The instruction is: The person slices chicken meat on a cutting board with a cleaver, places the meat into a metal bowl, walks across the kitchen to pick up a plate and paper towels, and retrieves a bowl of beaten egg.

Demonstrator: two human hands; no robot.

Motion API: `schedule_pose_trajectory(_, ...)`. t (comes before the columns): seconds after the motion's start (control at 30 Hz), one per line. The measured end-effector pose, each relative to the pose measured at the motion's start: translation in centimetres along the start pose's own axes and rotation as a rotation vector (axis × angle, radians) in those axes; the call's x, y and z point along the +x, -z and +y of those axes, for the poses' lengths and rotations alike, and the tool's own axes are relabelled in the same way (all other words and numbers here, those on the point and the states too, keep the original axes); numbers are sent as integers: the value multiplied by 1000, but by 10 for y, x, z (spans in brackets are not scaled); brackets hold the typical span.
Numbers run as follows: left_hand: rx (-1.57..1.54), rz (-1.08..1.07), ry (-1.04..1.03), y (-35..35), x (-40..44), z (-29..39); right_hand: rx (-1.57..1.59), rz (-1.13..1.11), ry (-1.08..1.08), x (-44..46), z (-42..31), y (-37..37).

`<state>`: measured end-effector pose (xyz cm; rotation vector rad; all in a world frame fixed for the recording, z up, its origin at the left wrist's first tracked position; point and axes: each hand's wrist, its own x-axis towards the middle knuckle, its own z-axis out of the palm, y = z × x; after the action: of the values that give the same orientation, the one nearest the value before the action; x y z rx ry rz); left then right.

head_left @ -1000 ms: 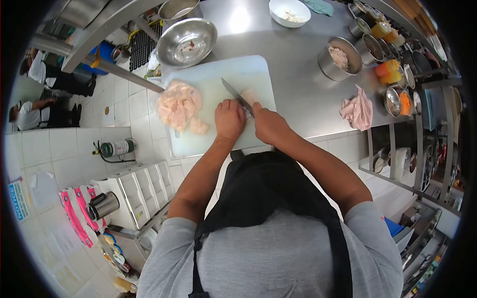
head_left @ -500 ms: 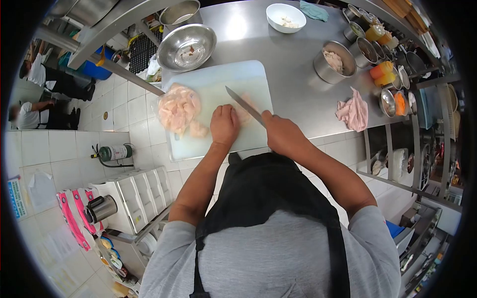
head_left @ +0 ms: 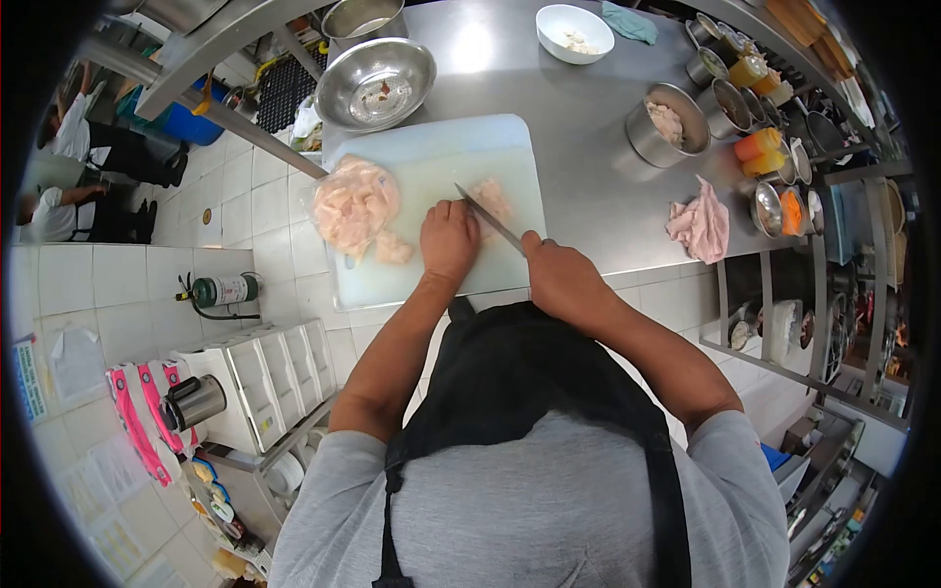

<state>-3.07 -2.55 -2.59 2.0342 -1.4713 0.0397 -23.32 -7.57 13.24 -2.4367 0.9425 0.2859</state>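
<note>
My right hand (head_left: 564, 277) is closed around the handle of a kitchen knife (head_left: 495, 221), its blade slanting up and left over the cutting board (head_left: 431, 142). My left hand (head_left: 451, 241) lies beside the blade with its fingers curled and pressed down on raw chicken, mostly hidden beneath them. Cut raw chicken (head_left: 492, 199) shows just right of the blade. On the board's left side sits a clear plastic bag full of raw chicken (head_left: 355, 206), with a loose chicken piece (head_left: 394, 248) at its lower edge.
Behind the board stands a steel bowl (head_left: 375, 86) with reddish bits inside. A white bowl (head_left: 574, 34), a steel pot (head_left: 668, 125) holding pale meat, and a pink cloth (head_left: 700, 221) are on the steel counter (head_left: 578, 167). Sauce bottles (head_left: 760, 152) stand farther right. Two people are at far left.
The knife tip has shifted slightly right and down, with the blade closer to my left fingers. My left hand has moved slightly right and up. The whole view has shifted a little.
</note>
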Motion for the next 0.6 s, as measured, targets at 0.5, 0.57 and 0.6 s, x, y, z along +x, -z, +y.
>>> schedule_pose_trajectory(0.5, -2, -21, -74, -4, -1, -1, 152, 32, -76, 74, -3, -28)
schedule_pose_trajectory(0.57, 7, -42, -69, -6, -2, -3, 164, 23, -69, 99, 0, -22)
schedule_pose_trajectory(0.6, 15, -51, -61, -2, -2, -2, 170, 14, -60, 103, -3, -14)
